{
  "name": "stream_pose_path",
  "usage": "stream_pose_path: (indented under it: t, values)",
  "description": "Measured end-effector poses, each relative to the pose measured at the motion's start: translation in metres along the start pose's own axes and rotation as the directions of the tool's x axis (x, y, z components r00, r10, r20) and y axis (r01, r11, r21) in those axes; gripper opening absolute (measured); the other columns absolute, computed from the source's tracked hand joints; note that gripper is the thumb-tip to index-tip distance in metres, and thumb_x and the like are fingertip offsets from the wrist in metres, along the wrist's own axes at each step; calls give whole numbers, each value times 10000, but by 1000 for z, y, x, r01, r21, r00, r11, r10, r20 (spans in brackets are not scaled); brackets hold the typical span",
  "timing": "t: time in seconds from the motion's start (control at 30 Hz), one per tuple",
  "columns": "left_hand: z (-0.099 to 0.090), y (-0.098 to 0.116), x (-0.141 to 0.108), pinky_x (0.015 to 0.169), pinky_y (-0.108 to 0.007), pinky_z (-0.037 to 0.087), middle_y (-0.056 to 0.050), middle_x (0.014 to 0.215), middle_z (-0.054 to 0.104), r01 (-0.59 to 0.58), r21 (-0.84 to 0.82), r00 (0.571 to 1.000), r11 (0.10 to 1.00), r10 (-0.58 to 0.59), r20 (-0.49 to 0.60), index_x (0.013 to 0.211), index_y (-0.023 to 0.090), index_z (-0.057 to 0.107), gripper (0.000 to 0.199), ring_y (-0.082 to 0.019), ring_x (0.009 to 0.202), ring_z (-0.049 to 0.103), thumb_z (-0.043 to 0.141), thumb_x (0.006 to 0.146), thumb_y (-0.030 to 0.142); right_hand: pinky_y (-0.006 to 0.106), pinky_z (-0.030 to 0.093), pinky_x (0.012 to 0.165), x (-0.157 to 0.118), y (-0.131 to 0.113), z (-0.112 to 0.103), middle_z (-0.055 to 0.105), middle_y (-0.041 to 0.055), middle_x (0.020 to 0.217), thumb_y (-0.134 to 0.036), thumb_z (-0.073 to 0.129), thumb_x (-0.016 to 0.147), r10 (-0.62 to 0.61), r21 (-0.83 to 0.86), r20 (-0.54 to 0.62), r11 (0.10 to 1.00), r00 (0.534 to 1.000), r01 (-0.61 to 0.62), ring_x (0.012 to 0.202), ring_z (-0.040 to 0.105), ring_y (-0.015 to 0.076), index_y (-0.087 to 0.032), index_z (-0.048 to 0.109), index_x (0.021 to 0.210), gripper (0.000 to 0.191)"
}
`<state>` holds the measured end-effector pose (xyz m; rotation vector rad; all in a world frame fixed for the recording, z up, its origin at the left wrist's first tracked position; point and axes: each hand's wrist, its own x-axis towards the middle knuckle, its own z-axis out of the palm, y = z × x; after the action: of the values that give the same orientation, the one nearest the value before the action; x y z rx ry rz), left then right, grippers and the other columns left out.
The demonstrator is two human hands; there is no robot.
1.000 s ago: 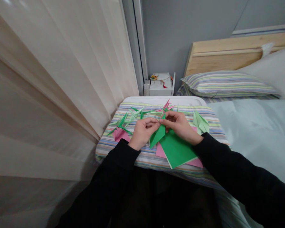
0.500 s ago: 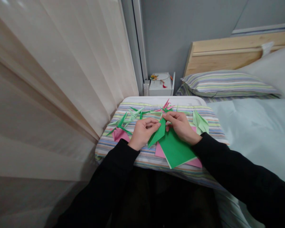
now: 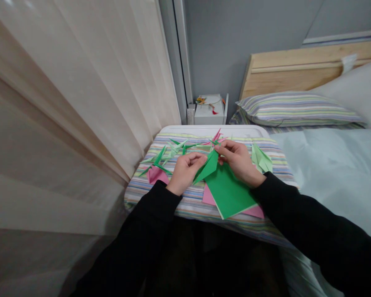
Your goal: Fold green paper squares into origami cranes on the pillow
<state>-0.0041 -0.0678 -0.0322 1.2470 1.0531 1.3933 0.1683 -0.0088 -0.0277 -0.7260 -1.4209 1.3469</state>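
Observation:
A folded green paper is held between my two hands above the cloth-covered table. My left hand pinches its left edge, and my right hand grips its upper right corner. Beneath my right hand lies a flat green sheet, with a pink sheet under it. Folded paper cranes, green, pale green and pink, lie around the back and left. A folded pink piece rests at the left, a pale green one at the right.
The table has a striped cloth and a white rim. A beige curtain hangs close on the left. Behind stands a small white cabinet; a bed with a pale cover is on the right.
The folded green paper has tilted, its lower tip rising and its upper end shifting slightly right. My right hand has moved a little up and right with it.

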Motion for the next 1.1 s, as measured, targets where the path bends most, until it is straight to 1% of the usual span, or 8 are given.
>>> stream_pose_path:
  t: [0.17, 0.27, 0.4, 0.5, 0.67, 0.83, 1.0, 1.1]
  values:
    - [-2, -5, 1, 638, -264, 521, -43, 779, 777, 36, -61, 998, 997, -40, -54, 854, 153, 782, 284, -146, 639, 666, 871, 724, 390, 264, 419, 517, 0, -1, -1, 582, -36, 596, -413, 817, 777, -14, 53, -55, 998, 998, 17, 517, 517, 110, -204, 646, 677, 288]
    - [-2, -3, 0, 645, -265, 528, -44, 782, 779, 25, -37, 998, 999, -27, -64, 851, 152, 783, 279, -150, 653, 677, 867, 729, 389, 265, 437, 518, -1, -2, 0, 601, -30, 630, -424, 837, 750, 39, 84, 1, 996, 999, -39, 540, 529, 118, -202, 683, 721, 272]
    - [-1, -1, -1, 631, -253, 512, -34, 753, 760, -23, 14, 999, 1000, 24, -35, 857, 148, 777, 283, -142, 647, 661, 840, 763, 407, 280, 447, 525, -4, -2, 2, 654, -5, 654, -425, 850, 720, 104, -35, 101, 994, 989, -100, 536, 547, 125, -171, 732, 756, 283]
    - [0, -1, 0, 630, -249, 502, -35, 760, 754, -54, 51, 998, 997, 56, -25, 858, 146, 774, 289, -141, 657, 656, 830, 772, 416, 273, 424, 524, -5, -5, 3, 645, -5, 621, -414, 817, 755, 98, -99, 79, 991, 992, -90, 531, 541, 123, -164, 730, 732, 266]
    - [0, -1, 0, 639, -264, 510, -50, 782, 761, -49, 65, 998, 997, 52, -45, 879, 143, 775, 308, -156, 669, 667, 833, 762, 422, 271, 413, 521, -6, -8, 4, 635, -10, 610, -391, 805, 765, 50, -110, 59, 993, 997, -43, 534, 525, 123, -176, 720, 707, 239]
    - [1, 3, -3, 609, -255, 499, -37, 723, 740, -29, 54, 999, 998, 31, -32, 841, 141, 766, 298, -143, 621, 649, 858, 723, 398, 278, 428, 525, -4, -5, 3, 676, 5, 651, -383, 822, 725, 89, -117, 97, 990, 991, -78, 536, 536, 126, -168, 750, 748, 228]
    - [-2, 4, -4, 546, -215, 452, 1, 627, 688, -13, 30, 998, 999, 15, -67, 772, 138, 740, 260, -99, 545, 594, 878, 695, 345, 273, 426, 520, -1, -4, -1, 631, -18, 596, -333, 829, 655, 147, -9, 60, 989, 987, -146, 504, 529, 115, -180, 712, 678, 194]
    - [-4, 4, -3, 578, -212, 500, -6, 682, 719, 15, -62, 996, 998, -20, -84, 796, 143, 733, 272, -104, 585, 643, 885, 696, 346, 261, 400, 517, 1, -6, -4, 591, -31, 574, -304, 825, 664, 133, 44, 36, 990, 990, -134, 507, 520, 105, -186, 675, 642, 192]
